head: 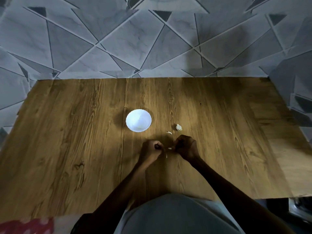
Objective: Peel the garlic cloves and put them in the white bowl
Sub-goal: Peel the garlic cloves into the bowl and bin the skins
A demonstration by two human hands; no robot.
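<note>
The right hand [185, 146] has its fingers curled, and the tips pinch a small white scrap [170, 148] that pokes out toward the left hand [152, 149]. Whether the scrap is clove or skin cannot be told. The left hand's fingers are curled into a tight fist, and what it may hold is hidden. A narrow gap of bare wood parts the two hands, and a thin sliver [166, 155] lies just nearer the person than that gap.

Both hands sit near the middle of the table [67, 149], well apart from every edge, with broad open wood to either side. Just beyond the right hand lies a curl of peel [169, 132], and a little farther a garlic clove [179, 127]. The white bowl [138, 120] stands beyond the left hand, apart from both hands. The bare forearms reach forward from the near edge and converge.
</note>
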